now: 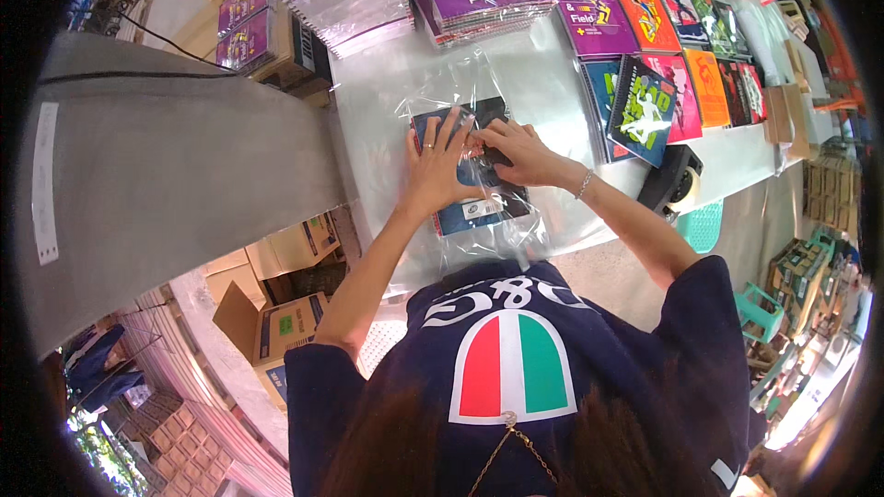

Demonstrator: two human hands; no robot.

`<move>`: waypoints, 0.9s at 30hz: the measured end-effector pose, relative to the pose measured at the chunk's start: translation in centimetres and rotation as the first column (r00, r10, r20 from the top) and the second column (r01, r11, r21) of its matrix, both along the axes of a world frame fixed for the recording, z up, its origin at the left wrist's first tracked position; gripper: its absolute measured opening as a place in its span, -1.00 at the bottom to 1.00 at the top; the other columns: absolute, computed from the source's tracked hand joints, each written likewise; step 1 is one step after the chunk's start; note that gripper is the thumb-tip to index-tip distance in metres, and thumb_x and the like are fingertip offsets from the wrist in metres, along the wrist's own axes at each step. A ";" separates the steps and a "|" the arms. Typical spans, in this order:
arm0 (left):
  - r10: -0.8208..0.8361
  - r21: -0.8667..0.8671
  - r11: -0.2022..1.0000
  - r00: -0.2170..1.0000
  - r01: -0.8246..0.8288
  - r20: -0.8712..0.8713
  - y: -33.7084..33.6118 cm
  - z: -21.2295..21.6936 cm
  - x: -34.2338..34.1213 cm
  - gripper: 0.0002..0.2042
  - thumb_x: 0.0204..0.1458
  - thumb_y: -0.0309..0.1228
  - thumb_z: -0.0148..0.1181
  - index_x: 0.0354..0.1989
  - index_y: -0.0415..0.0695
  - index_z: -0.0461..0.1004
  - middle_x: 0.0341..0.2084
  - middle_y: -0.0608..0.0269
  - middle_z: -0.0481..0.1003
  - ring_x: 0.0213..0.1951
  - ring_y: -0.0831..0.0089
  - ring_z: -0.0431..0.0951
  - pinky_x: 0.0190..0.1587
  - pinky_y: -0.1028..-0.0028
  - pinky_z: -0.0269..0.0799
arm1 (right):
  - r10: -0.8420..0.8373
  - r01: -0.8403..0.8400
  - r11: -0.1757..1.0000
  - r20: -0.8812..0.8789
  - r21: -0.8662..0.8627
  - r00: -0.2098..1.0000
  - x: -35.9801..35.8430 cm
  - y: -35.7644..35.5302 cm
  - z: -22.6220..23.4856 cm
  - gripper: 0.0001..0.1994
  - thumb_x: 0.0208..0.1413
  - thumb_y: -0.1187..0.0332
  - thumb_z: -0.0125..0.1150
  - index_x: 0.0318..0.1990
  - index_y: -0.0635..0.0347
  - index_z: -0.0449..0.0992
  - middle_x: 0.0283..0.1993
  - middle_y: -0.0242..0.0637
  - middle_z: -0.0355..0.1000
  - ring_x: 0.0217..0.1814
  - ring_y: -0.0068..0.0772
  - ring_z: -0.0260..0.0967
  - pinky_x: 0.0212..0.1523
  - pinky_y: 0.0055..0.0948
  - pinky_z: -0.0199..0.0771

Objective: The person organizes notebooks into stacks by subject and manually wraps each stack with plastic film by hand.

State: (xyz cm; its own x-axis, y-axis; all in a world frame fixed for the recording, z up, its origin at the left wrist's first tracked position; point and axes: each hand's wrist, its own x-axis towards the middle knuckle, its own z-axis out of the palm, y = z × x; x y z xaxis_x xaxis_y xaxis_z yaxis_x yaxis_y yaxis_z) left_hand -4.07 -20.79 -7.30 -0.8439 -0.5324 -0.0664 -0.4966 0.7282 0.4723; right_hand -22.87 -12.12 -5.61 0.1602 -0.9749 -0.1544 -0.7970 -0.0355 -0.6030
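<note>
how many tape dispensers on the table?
1. The black tape dispenser sits on the table past the right hand, below the row of coloured packs. Both hands press on a dark folded item in a clear bag. Others may be hidden.

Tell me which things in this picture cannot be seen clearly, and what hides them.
- Head view: the middle of the dark blue folded item in the clear plastic bag is covered by the left hand and right hand.
- Head view: the black tape dispenser is partly hidden behind the right forearm.
- Head view: the colourful flat packs blur and bend toward the rim.
</note>
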 end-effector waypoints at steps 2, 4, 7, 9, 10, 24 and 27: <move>-0.010 0.110 0.994 0.992 0.024 -0.125 -0.5 -0.1 0.9 0.21 -0.53 0.20 0.42 0.39 0.06 -0.09 0.38 0.20 -0.10 0.37 0.03 -0.13 0.30 -0.14 -0.36 | -0.052 0.046 0.994 -0.063 -0.097 0.997 0.9 0.7 -0.7 -0.42 -0.13 0.16 0.27 0.14 -0.21 0.29 0.01 -0.33 0.23 0.08 -0.15 0.20 0.02 -0.10 0.16; 0.066 0.247 0.969 0.948 0.013 -0.312 -0.8 0.2 2.1 0.02 -0.47 0.06 0.48 0.30 0.13 0.13 0.38 0.19 -0.13 0.38 -0.02 -0.20 0.32 -0.11 -0.36 | -0.112 0.088 0.981 -0.132 -0.172 0.985 1.7 0.8 -1.0 -0.28 -0.22 0.07 0.35 0.20 -0.26 0.23 0.05 -0.31 0.21 0.08 -0.12 0.20 0.01 -0.09 0.15; 0.161 0.187 0.977 0.931 -0.103 -0.328 0.0 -0.5 3.4 -0.25 -0.41 0.00 0.48 0.12 0.25 0.40 0.38 0.14 -0.15 0.39 -0.08 -0.27 0.31 -0.17 -0.38 | -0.168 0.127 0.973 -0.216 -0.192 0.962 3.0 0.7 -1.5 -0.19 -0.31 -0.02 0.40 0.22 -0.34 0.21 0.06 -0.25 0.21 0.09 -0.09 0.18 0.00 -0.04 0.12; 0.230 0.055 0.973 0.949 -0.224 -0.214 0.2 -0.6 3.2 -0.43 -0.37 -0.03 0.47 -0.04 0.33 0.54 0.38 0.09 -0.16 0.39 -0.12 -0.31 0.29 -0.22 -0.38 | -0.188 0.149 0.972 -0.224 -0.180 0.956 3.5 0.7 -1.2 -0.18 -0.33 -0.04 0.40 0.22 -0.39 0.20 0.06 -0.27 0.21 0.09 -0.09 0.17 0.01 -0.03 0.09; 0.253 0.067 0.967 0.952 -0.245 -0.174 0.3 -0.6 3.3 -0.46 -0.36 -0.02 0.46 -0.06 0.35 0.55 0.38 0.06 -0.17 0.39 -0.12 -0.31 0.29 -0.23 -0.39 | -0.202 0.165 0.971 -0.228 -0.174 0.952 3.8 0.8 -1.0 -0.18 -0.34 -0.04 0.41 0.22 -0.42 0.20 0.06 -0.28 0.21 0.09 -0.10 0.17 0.01 -0.03 0.08; 0.271 0.137 0.956 0.960 -0.259 -0.076 -0.3 -0.7 3.4 -0.50 -0.26 0.07 0.39 -0.03 0.44 0.53 0.39 -0.02 -0.24 0.39 -0.11 -0.37 0.26 -0.27 -0.54 | -0.947 0.909 -0.290 0.229 -0.300 -0.227 -7.3 30.7 -4.0 -0.73 0.07 0.24 0.26 -0.15 0.22 0.53 -0.27 -0.22 0.45 -0.32 -0.43 0.32 -0.36 -0.48 0.34; 0.273 0.136 0.955 0.960 -0.263 -0.061 -0.2 -0.8 3.5 -0.51 -0.24 0.06 0.38 -0.02 0.44 0.52 0.39 -0.01 -0.24 0.39 -0.12 -0.37 0.26 -0.28 -0.53 | -0.769 0.942 -0.166 0.559 0.291 -0.309 -7.4 30.9 -1.5 -0.70 0.11 0.19 0.25 -0.33 0.32 0.58 -0.50 -0.43 0.48 -0.65 -0.78 0.19 -0.62 -0.77 0.13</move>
